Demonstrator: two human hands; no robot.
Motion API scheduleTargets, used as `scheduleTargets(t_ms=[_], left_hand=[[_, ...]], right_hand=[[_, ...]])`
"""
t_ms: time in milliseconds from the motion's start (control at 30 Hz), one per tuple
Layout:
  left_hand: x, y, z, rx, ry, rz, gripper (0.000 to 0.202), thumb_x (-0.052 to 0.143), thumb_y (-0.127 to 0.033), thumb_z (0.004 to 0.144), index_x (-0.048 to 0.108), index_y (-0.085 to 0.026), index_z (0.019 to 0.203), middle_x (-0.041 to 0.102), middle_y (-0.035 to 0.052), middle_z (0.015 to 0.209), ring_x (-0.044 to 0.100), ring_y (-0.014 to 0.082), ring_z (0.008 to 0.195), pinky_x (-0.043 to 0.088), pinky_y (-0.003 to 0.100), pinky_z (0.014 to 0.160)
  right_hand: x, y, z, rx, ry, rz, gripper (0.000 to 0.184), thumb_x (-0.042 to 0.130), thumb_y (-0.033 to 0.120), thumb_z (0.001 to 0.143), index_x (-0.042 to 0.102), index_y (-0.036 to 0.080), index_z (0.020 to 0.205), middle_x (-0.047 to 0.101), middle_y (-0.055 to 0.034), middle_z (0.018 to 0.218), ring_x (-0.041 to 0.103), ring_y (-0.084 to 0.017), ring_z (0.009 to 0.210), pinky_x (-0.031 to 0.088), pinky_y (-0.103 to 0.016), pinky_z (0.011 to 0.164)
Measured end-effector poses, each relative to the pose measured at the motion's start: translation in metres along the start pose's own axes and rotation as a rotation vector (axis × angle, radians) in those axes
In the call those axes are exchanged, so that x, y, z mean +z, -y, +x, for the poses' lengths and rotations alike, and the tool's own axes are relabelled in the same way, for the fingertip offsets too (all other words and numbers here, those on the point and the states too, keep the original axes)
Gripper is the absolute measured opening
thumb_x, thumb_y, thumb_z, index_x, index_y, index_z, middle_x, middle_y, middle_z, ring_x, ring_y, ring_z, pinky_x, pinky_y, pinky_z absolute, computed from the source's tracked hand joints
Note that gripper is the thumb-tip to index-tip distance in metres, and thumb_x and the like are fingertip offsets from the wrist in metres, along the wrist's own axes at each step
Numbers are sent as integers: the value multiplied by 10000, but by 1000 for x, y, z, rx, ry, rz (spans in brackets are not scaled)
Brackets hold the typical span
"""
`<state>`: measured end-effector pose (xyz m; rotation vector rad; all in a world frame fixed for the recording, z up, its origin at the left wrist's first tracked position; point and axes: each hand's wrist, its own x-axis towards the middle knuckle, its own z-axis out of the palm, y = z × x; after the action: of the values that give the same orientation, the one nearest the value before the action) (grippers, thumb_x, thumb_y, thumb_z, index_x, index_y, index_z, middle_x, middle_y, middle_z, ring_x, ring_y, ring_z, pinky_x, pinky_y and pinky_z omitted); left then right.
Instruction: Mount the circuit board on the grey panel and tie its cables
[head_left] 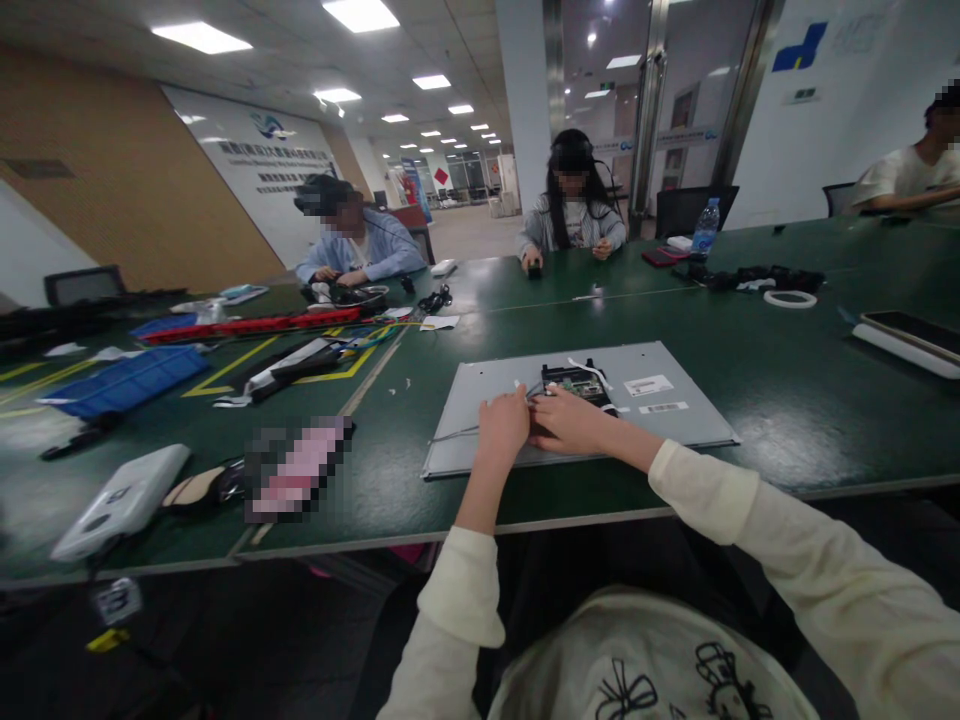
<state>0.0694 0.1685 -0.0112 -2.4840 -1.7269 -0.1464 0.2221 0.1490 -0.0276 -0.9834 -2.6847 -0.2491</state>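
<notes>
In the head view, I see a grey flat panel (pixel 637 362) lying on the green table (pixel 780 410), right of the frame's centre. The left hand (pixel 504 425) is over its left half, beside a thin grey cable (pixel 456 434); its fingers are bent, but I cannot tell if they pinch it. The right hand (pixel 571 420) lies just below the circuit board (pixel 581 380), and its grip I also cannot tell. At the lower left is a white device (pixel 124 502); above it, a blue tray (pixel 131 380).
</notes>
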Motion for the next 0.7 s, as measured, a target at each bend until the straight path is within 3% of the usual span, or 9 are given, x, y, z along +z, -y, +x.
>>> scheduleTargets(t_ms=[200, 367, 467, 600, 700], left_hand=[[0, 5, 22, 5, 59, 39, 287, 395, -251, 946, 573, -187, 1162, 686, 138, 1097, 604, 251, 1109, 365, 444, 993], [12, 13, 26, -2, 52, -41, 343, 406, -277, 954, 514, -222, 1275, 652, 128, 1215, 553, 242, 1212, 363, 448, 1017], [17, 21, 26, 16, 41, -134, 403, 421, -311, 955, 458, -239, 1350, 600, 121, 1319, 502, 233, 1283, 376, 424, 1022], [17, 26, 29, -58, -37, -256, 454, 376, -352, 980, 401, -217, 1412, 592, 120, 1340, 542, 215, 1247, 383, 364, 1023], [12, 25, 29, -159, -185, -269, 447, 346, -320, 990, 395, -184, 1413, 619, 133, 1299, 562, 223, 1220, 385, 360, 1016]], right_hand=[[-6, 9, -17, -24, 6, 58, 582, 423, 521, 953, 574, 69, 1286, 576, -204, 1309, 458, -292, 1296, 190, -543, 1130], [-5, 11, -25, -33, 14, 69, 587, 423, 513, 949, 574, 63, 1295, 572, -197, 1320, 455, -283, 1306, 161, -517, 1160], [-7, 13, -33, -41, 6, 99, 557, 420, 472, 959, 534, 93, 1352, 509, -165, 1402, 350, -272, 1384, 152, -508, 1170], [-9, 15, -41, 25, -13, 119, 567, 447, 464, 951, 443, 183, 1443, 319, -118, 1544, 168, -305, 1454, 103, -584, 1155], [-9, 15, -42, 105, -14, 110, 595, 469, 510, 935, 418, 238, 1461, 232, -112, 1579, 121, -338, 1456, 63, -653, 1123]])
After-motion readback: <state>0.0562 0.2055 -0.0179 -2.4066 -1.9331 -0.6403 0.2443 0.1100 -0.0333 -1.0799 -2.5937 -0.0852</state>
